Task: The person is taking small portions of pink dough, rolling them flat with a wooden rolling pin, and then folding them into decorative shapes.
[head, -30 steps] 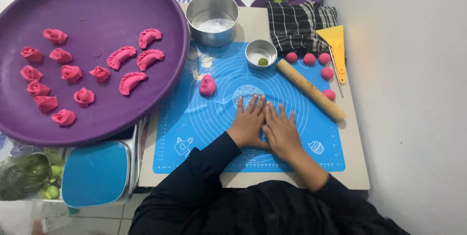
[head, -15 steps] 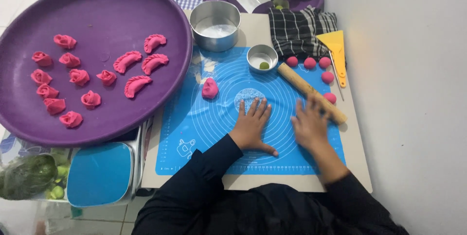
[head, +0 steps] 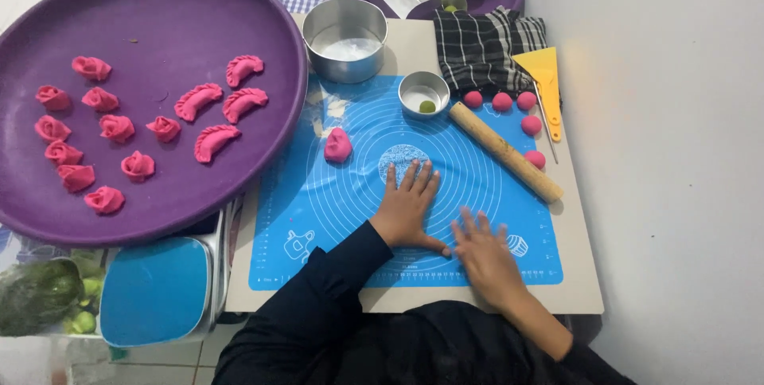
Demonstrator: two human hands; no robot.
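Both hands lie palm-down and open on a blue silicone mat (head: 334,218) spread over the desk (head: 585,273), holding nothing. The left hand (head: 407,208) rests near the mat's centre, fingers spread and pointing away from the person, its fingertips touching the edge of a floured patch (head: 402,158) at the middle of the printed rings; the dark sleeve (head: 318,289) runs back from the wrist toward the lower left. The right hand (head: 485,251) lies just beside it, nearer the mat's lower edge, fingers fanned and angled up and to the left, the bare forearm trailing to the lower right. A wooden rolling pin (head: 505,151) lies diagonally on the mat beyond the right hand, untouched. A pink dough lump (head: 337,146) sits on the mat to the left of the floured patch. Pink dough balls (head: 504,101) cluster past the pin's far end. A purple tray (head: 159,3) at left carries shaped pink pieces.
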